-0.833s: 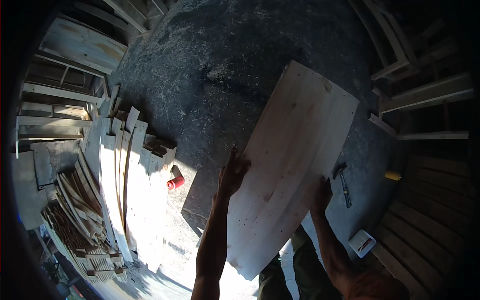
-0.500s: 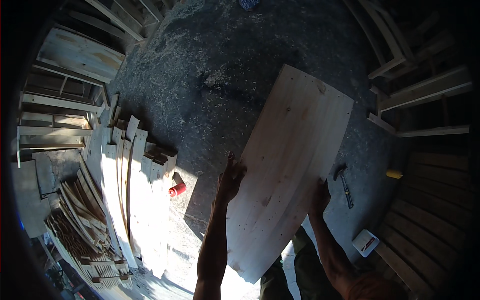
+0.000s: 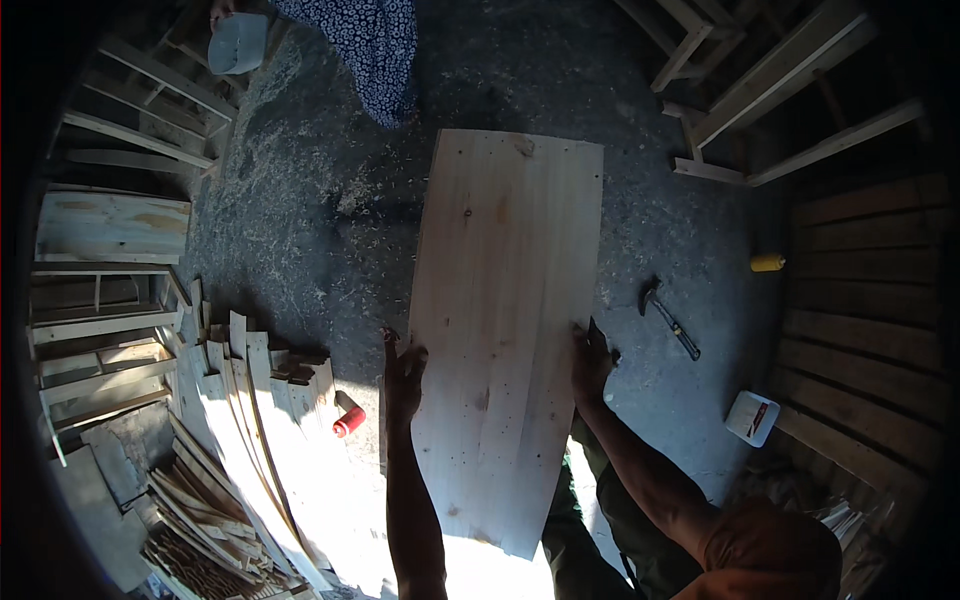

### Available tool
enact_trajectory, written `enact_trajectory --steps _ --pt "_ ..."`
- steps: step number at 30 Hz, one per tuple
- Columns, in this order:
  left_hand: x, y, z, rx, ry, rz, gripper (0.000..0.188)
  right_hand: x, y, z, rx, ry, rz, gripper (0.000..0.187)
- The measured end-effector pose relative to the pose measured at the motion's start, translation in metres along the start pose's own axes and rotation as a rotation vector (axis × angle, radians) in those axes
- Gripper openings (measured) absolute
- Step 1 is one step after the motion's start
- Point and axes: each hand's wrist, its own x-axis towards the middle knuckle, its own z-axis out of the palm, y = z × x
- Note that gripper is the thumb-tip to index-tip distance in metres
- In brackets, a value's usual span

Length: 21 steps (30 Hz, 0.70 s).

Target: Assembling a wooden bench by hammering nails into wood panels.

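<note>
A long pale wooden panel point(image 3: 500, 300), with knots and rows of small dark holes, stretches away from me between my hands. My left hand point(image 3: 403, 378) is at its left edge, the thumb against the wood and a finger sticking out to the side. Gripping the right edge is my right hand point(image 3: 592, 368), its fingers partly hidden behind the panel. On the floor to the right of that hand lies a hammer point(image 3: 670, 320) with a dark handle.
Loose boards point(image 3: 255, 385) are piled at left beside a red can point(image 3: 349, 421). Wooden frames point(image 3: 790, 75) stand far right. A yellow roll-shaped object point(image 3: 768, 263) and a white container point(image 3: 752, 418) sit at right. A person in patterned cloth point(image 3: 375, 50) with a pale bucket point(image 3: 238, 44) is beyond.
The panel has turned in my hands, its far end swinging left so that it points nearly straight ahead. My view has shifted, and the person in patterned cloth shows more.
</note>
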Motion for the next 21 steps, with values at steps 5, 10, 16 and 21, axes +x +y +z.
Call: enact_trajectory --steps 5,10,16,21 --pt "-0.048 -0.020 0.029 0.231 0.275 0.075 0.079 0.011 0.035 -0.007 0.355 0.016 0.089 0.043" --pt "-0.199 -0.029 0.067 0.561 0.598 0.064 0.064 -0.007 0.060 -0.042 0.436 -0.147 0.059 0.044" --pt "-0.415 -0.085 0.116 0.478 0.774 -0.111 0.061 -0.045 0.128 -0.053 0.541 -0.276 -0.194 0.047" --pt "-0.611 -0.203 0.110 0.620 1.202 -0.080 0.064 -0.095 0.123 -0.009 0.531 -0.372 -0.430 0.047"
